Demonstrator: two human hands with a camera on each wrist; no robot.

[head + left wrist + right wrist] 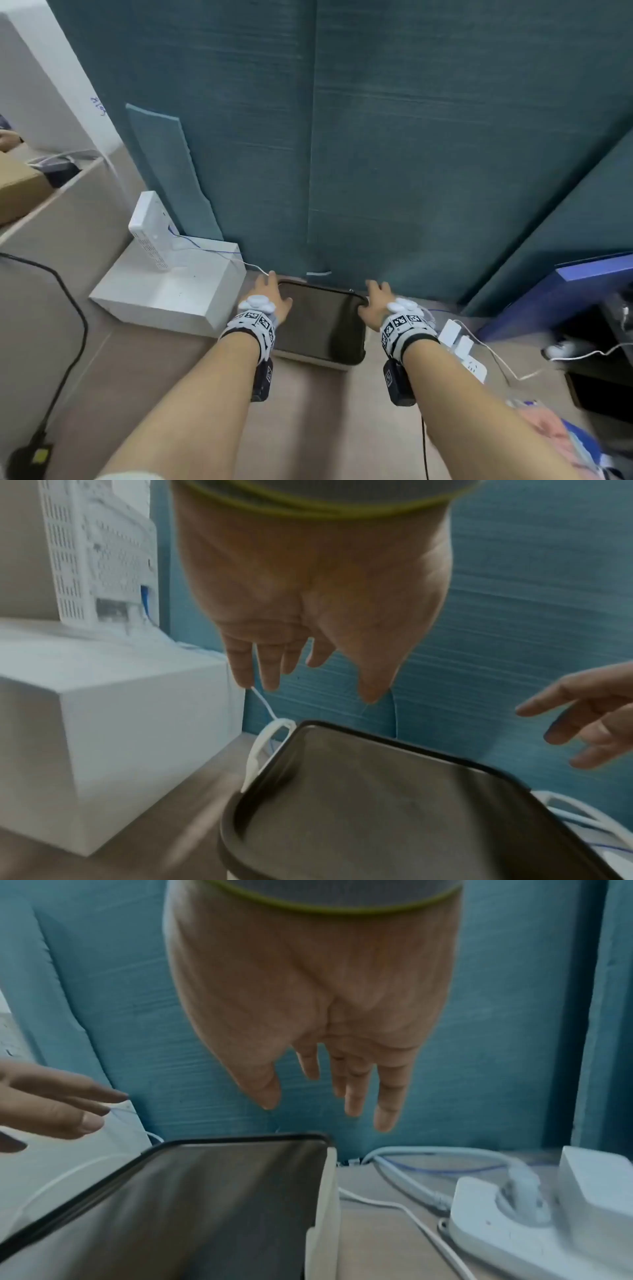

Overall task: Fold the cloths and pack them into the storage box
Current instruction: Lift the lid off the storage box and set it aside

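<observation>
The storage box, pale-sided with a dark rim and a dull brown top face, stands on the tan surface against the teal wall. My left hand hovers over its far left corner with fingers straight and holds nothing. My right hand hangs over the far right corner, fingers loose. In the left wrist view the left hand is above the box; in the right wrist view the right hand is above the box. Pink and blue cloths lie blurred at the bottom right.
A white box with an upright white router sits just left of the storage box. A white power strip with plugs and cables lies just right of it. A black cable runs down the left. A blue panel stands right.
</observation>
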